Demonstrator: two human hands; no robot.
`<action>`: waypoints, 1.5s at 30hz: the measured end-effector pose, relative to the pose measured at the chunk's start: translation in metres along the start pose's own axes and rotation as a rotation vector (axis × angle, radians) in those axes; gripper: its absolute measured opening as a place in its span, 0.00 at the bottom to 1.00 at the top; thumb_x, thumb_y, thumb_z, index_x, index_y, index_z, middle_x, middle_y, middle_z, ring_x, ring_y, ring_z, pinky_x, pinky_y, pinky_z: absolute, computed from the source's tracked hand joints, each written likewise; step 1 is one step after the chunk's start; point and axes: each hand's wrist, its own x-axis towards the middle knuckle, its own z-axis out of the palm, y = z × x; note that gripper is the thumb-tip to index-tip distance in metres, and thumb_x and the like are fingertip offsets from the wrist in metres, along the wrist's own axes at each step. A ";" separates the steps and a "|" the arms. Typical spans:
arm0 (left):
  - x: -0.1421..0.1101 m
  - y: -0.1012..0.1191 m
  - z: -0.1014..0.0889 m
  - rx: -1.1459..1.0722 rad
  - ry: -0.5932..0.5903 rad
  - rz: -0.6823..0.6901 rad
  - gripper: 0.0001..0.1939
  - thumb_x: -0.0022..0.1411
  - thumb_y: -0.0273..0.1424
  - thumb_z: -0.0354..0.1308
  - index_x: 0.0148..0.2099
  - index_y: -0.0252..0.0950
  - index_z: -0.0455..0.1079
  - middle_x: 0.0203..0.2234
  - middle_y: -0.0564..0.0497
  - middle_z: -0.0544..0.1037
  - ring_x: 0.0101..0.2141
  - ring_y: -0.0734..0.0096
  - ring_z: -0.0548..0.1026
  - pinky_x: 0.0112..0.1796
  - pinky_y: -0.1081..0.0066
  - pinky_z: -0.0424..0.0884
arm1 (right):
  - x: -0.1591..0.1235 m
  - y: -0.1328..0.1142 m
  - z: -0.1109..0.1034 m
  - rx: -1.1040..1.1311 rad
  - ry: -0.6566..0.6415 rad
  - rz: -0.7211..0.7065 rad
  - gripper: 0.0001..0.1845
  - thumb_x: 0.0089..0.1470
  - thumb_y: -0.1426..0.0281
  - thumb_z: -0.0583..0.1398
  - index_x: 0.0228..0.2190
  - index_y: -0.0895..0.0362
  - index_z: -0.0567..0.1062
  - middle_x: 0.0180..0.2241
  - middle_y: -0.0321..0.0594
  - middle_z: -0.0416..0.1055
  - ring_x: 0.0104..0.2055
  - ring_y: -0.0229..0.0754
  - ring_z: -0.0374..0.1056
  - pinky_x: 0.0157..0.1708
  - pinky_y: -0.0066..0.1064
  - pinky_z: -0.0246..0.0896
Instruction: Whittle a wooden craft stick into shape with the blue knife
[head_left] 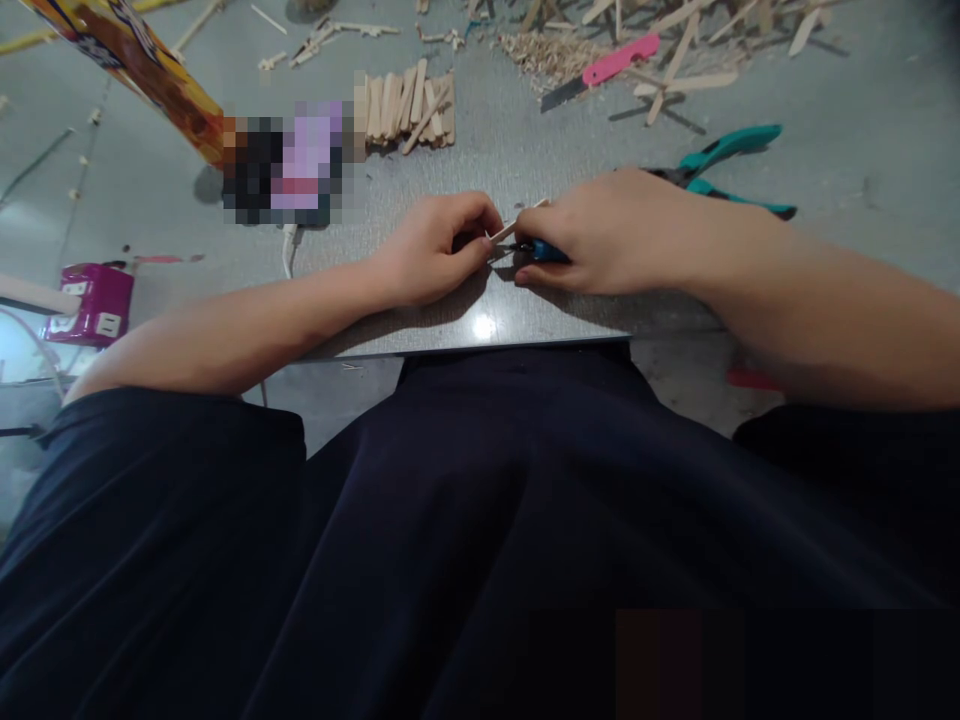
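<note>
Near the table's front edge, my left hand (pixel 439 250) is closed, its thumb and index finger pinching a thin wooden craft stick (pixel 506 231). My right hand (pixel 600 235) is wrapped around a blue-handled tool (pixel 550 251) with a thin dark tip, which points left toward the stick. The right index finger lies against the stick's other end. Most of the handle is hidden in the palm, so the tool's exact kind does not show. Just beyond my right wrist lie teal-handled pliers (pixel 731 150), their jaws partly covered by that hand.
A pile of craft sticks (pixel 409 105) lies beyond my left hand, beside a pixelated purple object (pixel 306 155) with a white cable (pixel 291 250). Farther back are a pink-handled saw (pixel 619 60), wood shavings (pixel 551 60) and loose sticks (pixel 682 70). A purple power socket (pixel 94 303) stands left.
</note>
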 end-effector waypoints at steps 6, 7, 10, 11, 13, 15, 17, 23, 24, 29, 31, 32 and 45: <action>0.000 -0.001 0.000 -0.025 -0.002 0.032 0.06 0.74 0.35 0.65 0.49 0.48 0.83 0.35 0.49 0.87 0.35 0.54 0.81 0.43 0.51 0.77 | 0.000 -0.002 -0.003 0.050 -0.013 0.024 0.28 0.84 0.40 0.55 0.63 0.45 0.79 0.47 0.53 0.87 0.44 0.62 0.77 0.45 0.51 0.64; 0.000 -0.002 0.001 -0.028 0.003 0.045 0.06 0.74 0.35 0.65 0.49 0.47 0.83 0.35 0.48 0.86 0.35 0.54 0.80 0.42 0.52 0.76 | 0.000 -0.002 -0.004 0.046 -0.015 0.021 0.28 0.84 0.40 0.55 0.63 0.46 0.80 0.47 0.54 0.88 0.44 0.62 0.78 0.44 0.51 0.64; 0.001 -0.003 0.002 -0.028 0.021 0.063 0.05 0.72 0.35 0.65 0.48 0.47 0.83 0.35 0.48 0.86 0.34 0.56 0.79 0.41 0.54 0.74 | 0.001 -0.002 -0.003 -0.001 -0.025 0.019 0.31 0.84 0.39 0.54 0.65 0.47 0.80 0.49 0.55 0.89 0.44 0.64 0.79 0.41 0.52 0.63; 0.001 -0.003 0.002 -0.026 0.017 0.061 0.05 0.73 0.35 0.65 0.48 0.47 0.83 0.34 0.49 0.86 0.35 0.56 0.79 0.41 0.55 0.74 | 0.002 -0.001 -0.002 -0.014 -0.021 0.014 0.32 0.84 0.39 0.53 0.65 0.47 0.80 0.49 0.54 0.89 0.44 0.64 0.79 0.40 0.52 0.62; 0.001 -0.003 0.002 -0.028 0.006 0.051 0.06 0.74 0.34 0.65 0.49 0.47 0.83 0.34 0.49 0.86 0.35 0.55 0.81 0.40 0.55 0.75 | 0.003 0.001 0.000 -0.015 -0.008 0.004 0.32 0.84 0.39 0.53 0.65 0.47 0.81 0.49 0.54 0.89 0.43 0.64 0.79 0.39 0.52 0.62; 0.001 -0.003 0.001 -0.033 0.000 0.036 0.07 0.75 0.35 0.64 0.50 0.46 0.84 0.34 0.49 0.87 0.35 0.54 0.81 0.40 0.55 0.75 | 0.003 0.002 0.002 0.002 0.003 -0.006 0.31 0.84 0.40 0.54 0.64 0.48 0.81 0.48 0.55 0.88 0.42 0.63 0.78 0.39 0.52 0.61; 0.001 -0.003 0.001 -0.035 0.003 0.028 0.08 0.74 0.34 0.63 0.50 0.46 0.84 0.34 0.49 0.87 0.35 0.54 0.82 0.40 0.54 0.75 | 0.003 0.002 0.002 0.011 0.005 -0.011 0.31 0.85 0.40 0.54 0.64 0.48 0.81 0.48 0.55 0.88 0.41 0.61 0.77 0.40 0.51 0.60; 0.001 -0.003 0.001 -0.046 -0.001 0.021 0.06 0.74 0.34 0.64 0.48 0.48 0.83 0.34 0.49 0.86 0.34 0.53 0.81 0.41 0.52 0.75 | 0.001 0.001 -0.001 0.002 -0.018 0.008 0.32 0.86 0.41 0.54 0.66 0.51 0.81 0.48 0.55 0.88 0.44 0.60 0.78 0.43 0.48 0.60; 0.001 -0.003 0.001 -0.043 0.000 0.020 0.07 0.74 0.33 0.63 0.49 0.48 0.83 0.34 0.49 0.86 0.34 0.53 0.81 0.41 0.52 0.75 | 0.001 0.000 -0.001 -0.002 -0.020 0.007 0.33 0.86 0.40 0.54 0.66 0.51 0.81 0.48 0.55 0.88 0.44 0.61 0.78 0.42 0.49 0.61; 0.003 -0.005 0.001 -0.035 -0.002 0.032 0.06 0.74 0.34 0.64 0.48 0.47 0.83 0.33 0.49 0.87 0.34 0.53 0.82 0.40 0.52 0.73 | 0.002 0.001 0.000 -0.013 -0.018 -0.004 0.33 0.87 0.40 0.53 0.67 0.51 0.81 0.49 0.54 0.90 0.45 0.60 0.79 0.43 0.49 0.64; 0.003 -0.005 0.001 -0.036 0.002 0.043 0.06 0.73 0.34 0.65 0.48 0.47 0.83 0.34 0.49 0.87 0.34 0.53 0.82 0.39 0.52 0.73 | 0.002 0.000 -0.001 -0.007 -0.012 -0.005 0.32 0.88 0.41 0.54 0.67 0.51 0.81 0.49 0.54 0.90 0.45 0.60 0.79 0.42 0.48 0.62; 0.003 -0.005 0.001 -0.036 0.005 0.044 0.06 0.73 0.35 0.65 0.48 0.47 0.83 0.34 0.49 0.87 0.34 0.53 0.82 0.39 0.53 0.73 | 0.001 0.000 -0.002 -0.007 -0.009 -0.004 0.31 0.87 0.42 0.54 0.66 0.51 0.81 0.49 0.54 0.89 0.45 0.60 0.78 0.41 0.48 0.61; 0.003 -0.008 0.002 -0.026 -0.001 0.083 0.06 0.71 0.41 0.68 0.47 0.49 0.80 0.34 0.49 0.84 0.34 0.53 0.78 0.42 0.52 0.71 | 0.001 0.001 -0.002 0.008 -0.006 -0.004 0.27 0.84 0.42 0.55 0.62 0.48 0.79 0.43 0.52 0.85 0.37 0.55 0.69 0.38 0.47 0.52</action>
